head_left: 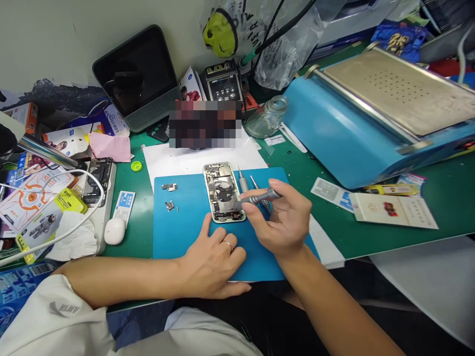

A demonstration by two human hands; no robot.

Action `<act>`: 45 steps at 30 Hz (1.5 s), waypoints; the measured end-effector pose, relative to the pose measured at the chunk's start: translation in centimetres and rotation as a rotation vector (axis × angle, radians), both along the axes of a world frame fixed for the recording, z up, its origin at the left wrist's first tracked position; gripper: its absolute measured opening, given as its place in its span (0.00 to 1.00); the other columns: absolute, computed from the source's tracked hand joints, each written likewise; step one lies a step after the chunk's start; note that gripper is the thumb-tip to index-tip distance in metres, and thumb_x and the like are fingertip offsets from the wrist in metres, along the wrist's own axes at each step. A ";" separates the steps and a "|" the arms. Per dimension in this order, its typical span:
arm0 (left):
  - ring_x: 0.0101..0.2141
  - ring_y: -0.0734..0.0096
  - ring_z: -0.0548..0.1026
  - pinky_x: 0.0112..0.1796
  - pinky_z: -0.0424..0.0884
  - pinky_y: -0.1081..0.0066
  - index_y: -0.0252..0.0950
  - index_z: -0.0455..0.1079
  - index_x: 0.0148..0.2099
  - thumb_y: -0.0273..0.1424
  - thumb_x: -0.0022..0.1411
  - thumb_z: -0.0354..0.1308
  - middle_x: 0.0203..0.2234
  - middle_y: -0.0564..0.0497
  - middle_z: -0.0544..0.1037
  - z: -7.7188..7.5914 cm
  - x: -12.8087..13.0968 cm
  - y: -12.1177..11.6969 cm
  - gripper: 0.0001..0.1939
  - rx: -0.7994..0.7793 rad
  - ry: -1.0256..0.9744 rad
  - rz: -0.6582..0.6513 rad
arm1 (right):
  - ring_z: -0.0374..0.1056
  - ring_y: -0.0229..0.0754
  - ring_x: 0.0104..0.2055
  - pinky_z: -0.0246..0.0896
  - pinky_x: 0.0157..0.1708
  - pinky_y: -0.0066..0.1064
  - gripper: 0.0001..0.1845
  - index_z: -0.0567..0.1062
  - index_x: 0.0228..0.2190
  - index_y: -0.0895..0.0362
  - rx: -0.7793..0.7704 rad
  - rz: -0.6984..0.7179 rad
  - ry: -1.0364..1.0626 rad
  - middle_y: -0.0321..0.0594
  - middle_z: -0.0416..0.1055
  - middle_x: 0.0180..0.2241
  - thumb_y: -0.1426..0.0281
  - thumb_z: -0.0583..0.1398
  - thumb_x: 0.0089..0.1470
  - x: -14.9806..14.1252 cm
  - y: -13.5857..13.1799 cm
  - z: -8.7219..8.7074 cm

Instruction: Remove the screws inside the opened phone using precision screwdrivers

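Note:
An opened smartphone (224,190) lies on a blue mat (178,247), its inner boards and a round coil exposed. My left hand (217,257) rests on the mat below it, the index finger stretched out to the phone's lower left corner and the other fingers loosely bent. In my right hand (284,220) a grey screwdriver (261,197) is pinched between thumb and fingers, its tip over the lower right part of the phone. Two more screwdrivers (243,182) lie just right of the phone, one partly behind my hand. Small metal parts (169,187) sit at the mat's left.
A large blue machine with a perforated metal plate (393,84) takes up the right. Behind stand a dark-screened display (135,74) and a glass jar (269,116). At left are boxes (52,222), a white cable and a white earbud case (115,231).

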State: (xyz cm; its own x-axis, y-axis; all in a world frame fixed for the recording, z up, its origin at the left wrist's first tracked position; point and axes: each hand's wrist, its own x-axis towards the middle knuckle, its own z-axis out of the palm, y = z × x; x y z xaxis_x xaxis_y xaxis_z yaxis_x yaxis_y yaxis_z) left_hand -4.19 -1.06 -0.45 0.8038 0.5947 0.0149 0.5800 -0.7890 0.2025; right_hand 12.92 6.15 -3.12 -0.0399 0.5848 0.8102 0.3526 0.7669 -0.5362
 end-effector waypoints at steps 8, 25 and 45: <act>0.41 0.54 0.70 0.58 0.55 0.30 0.35 0.69 0.44 0.56 0.64 0.57 0.38 0.45 0.72 -0.1 -0.1 0.1 0.27 -0.005 -0.013 -0.017 | 0.79 0.44 0.33 0.79 0.32 0.37 0.44 0.60 0.65 0.47 0.068 0.059 -0.097 0.38 0.79 0.39 0.79 0.68 0.52 0.9 -0.7 1.6; 0.42 0.53 0.71 0.57 0.57 0.30 0.33 0.70 0.45 0.55 0.65 0.57 0.38 0.43 0.74 -0.2 0.0 0.3 0.27 -0.021 -0.037 -0.038 | 0.79 0.45 0.34 0.80 0.31 0.37 0.35 0.60 0.61 0.47 0.033 0.079 -0.186 0.40 0.80 0.39 0.76 0.65 0.57 0.5 -1.4 0.2; 0.43 0.51 0.72 0.58 0.56 0.30 0.32 0.71 0.47 0.54 0.65 0.57 0.40 0.41 0.75 -0.1 0.0 0.3 0.27 -0.027 -0.040 -0.046 | 0.79 0.44 0.33 0.79 0.30 0.33 0.36 0.59 0.64 0.51 0.059 0.045 -0.288 0.41 0.81 0.36 0.76 0.65 0.58 0.0 -1.5 0.6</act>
